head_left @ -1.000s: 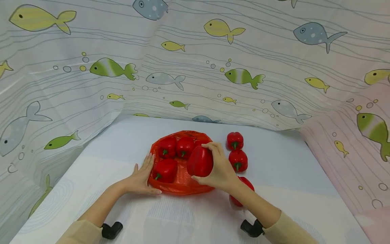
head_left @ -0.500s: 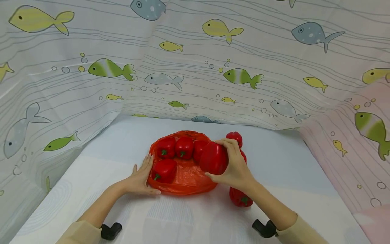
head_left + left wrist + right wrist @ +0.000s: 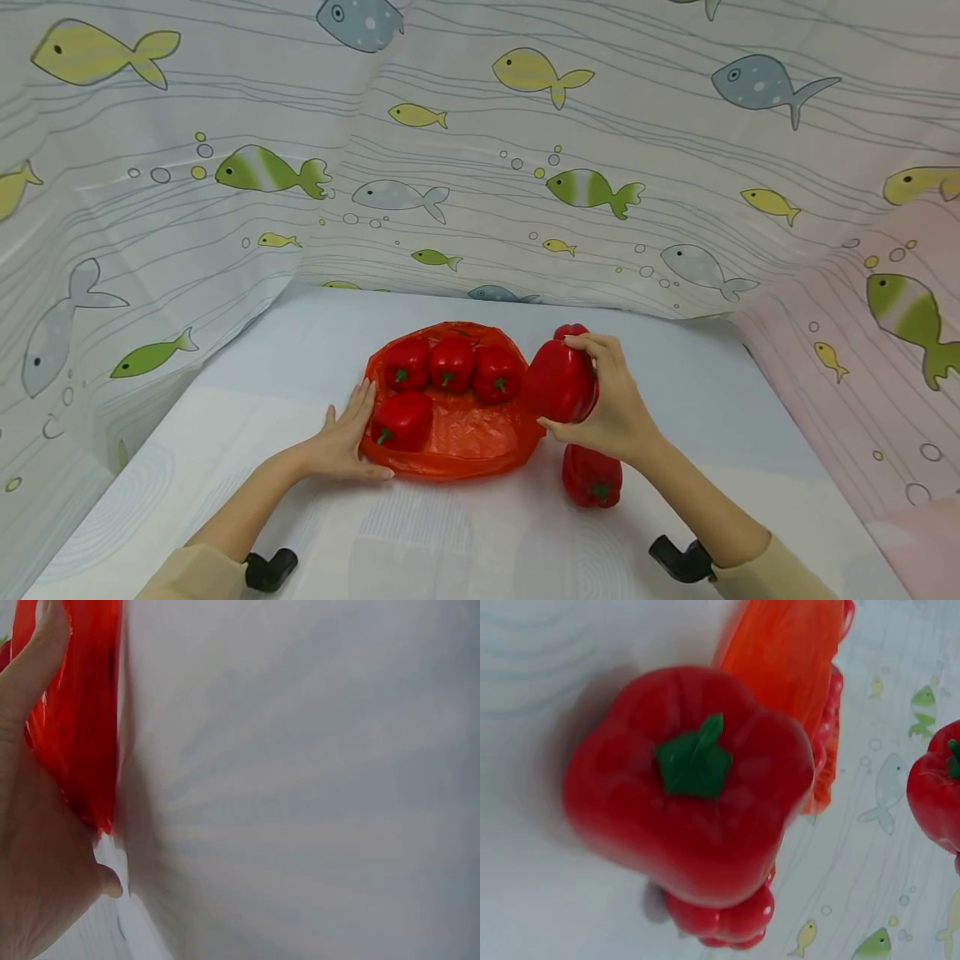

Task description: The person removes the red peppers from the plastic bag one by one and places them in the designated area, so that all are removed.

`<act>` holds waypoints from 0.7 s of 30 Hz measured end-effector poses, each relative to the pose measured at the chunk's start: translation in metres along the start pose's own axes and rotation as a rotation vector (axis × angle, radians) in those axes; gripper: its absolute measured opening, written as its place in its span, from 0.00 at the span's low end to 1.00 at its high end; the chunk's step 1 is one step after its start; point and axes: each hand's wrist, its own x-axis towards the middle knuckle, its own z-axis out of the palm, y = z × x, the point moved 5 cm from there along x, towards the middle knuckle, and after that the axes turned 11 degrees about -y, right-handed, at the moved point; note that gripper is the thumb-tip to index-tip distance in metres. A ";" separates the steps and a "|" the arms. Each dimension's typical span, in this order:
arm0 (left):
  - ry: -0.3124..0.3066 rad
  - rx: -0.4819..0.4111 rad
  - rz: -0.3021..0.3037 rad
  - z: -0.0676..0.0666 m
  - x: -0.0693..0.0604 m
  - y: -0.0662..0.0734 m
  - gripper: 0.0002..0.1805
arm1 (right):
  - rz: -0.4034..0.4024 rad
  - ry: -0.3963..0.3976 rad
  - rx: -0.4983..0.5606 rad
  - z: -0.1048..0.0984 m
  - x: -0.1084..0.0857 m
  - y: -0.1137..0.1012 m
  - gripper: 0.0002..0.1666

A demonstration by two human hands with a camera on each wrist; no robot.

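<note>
My right hand point(image 3: 618, 408) grips a red bell pepper point(image 3: 558, 383) in the air, just right of an orange-red plastic bag point(image 3: 457, 467). My left hand point(image 3: 341, 442) rests against the bag's left side, fingers extended; in the left wrist view that hand point(image 3: 37, 847) touches the bag point(image 3: 82, 735). Several red bell peppers point(image 3: 452, 364) with green stems lie inside the bag, which is spread out with its rim rolled. The held pepper mostly hides the loose bell peppers point(image 3: 573, 328) behind it.
Nearer me, right of the bag, lies a loose bell pepper point(image 3: 592, 477), large in the right wrist view as a bell pepper point(image 3: 690, 787). The pale table point(image 3: 450, 542) ends at fish-printed sheets point(image 3: 495, 192) at the back and sides.
My right hand has moved right with the bell pepper, from over the bag to beyond its right rim. The rear right bell pepper in the bag is uncovered. My left hand stays put.
</note>
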 end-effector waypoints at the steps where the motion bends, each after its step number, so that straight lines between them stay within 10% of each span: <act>1: 0.000 0.001 0.000 0.000 0.000 0.000 0.72 | 0.005 0.002 -0.004 -0.003 -0.001 0.002 0.60; 21: -0.009 0.007 -0.001 0.001 0.002 -0.001 0.72 | 0.059 0.107 -0.219 -0.056 -0.026 0.045 0.60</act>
